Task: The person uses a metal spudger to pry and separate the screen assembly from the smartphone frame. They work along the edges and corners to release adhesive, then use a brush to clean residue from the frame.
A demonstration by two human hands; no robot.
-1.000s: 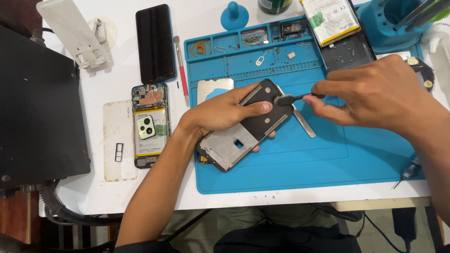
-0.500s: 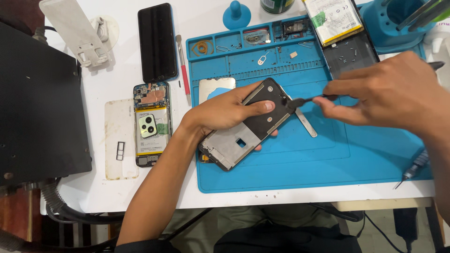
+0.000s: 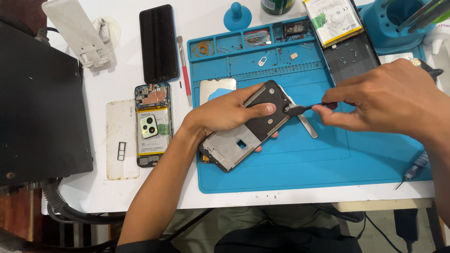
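Now the right hand (image 3: 389,100) has drawn a little to the right since a second ago, its fingers pinched on a thin dark tool (image 3: 304,108) whose tip meets the far right corner of the phone frame (image 3: 246,129). The left hand (image 3: 229,112) grips that frame, tilted on the blue mat (image 3: 328,159) (mid-table), so the corner work continues.

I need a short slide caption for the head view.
Left hand steadies a phone frame on a blue mat; right hand applies a small brush.

matt blue rubbery mat (image 3: 300,159), dull grey metal phone frame (image 3: 246,136), glossy black glass phone (image 3: 158,43), smooth white tabletop (image 3: 117,89)
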